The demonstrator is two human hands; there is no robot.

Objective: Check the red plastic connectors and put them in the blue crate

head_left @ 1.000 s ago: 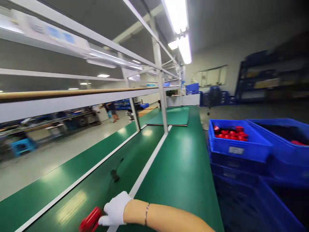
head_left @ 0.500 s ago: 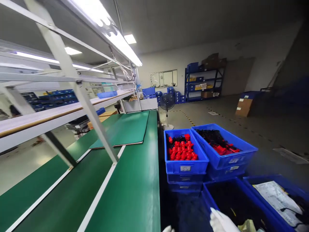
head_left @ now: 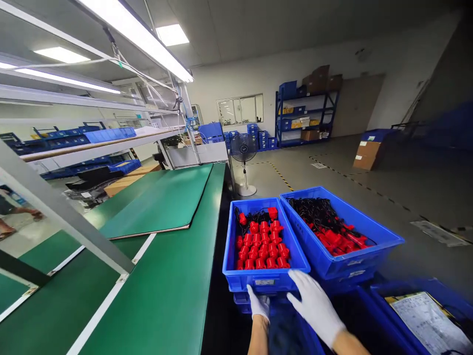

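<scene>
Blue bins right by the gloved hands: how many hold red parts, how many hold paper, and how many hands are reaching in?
Bins with red parts: 2, the near one and the one to its right
Bins with paper: 1
Gloved hands: 2, left hand and right hand, both at the near bin's front edge
Total: 5

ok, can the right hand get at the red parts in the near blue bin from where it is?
Probably yes. The right hand lies at the front rim of the blue bin, which is open-topped, with the red parts exposed just beyond and nothing covering them.
</scene>
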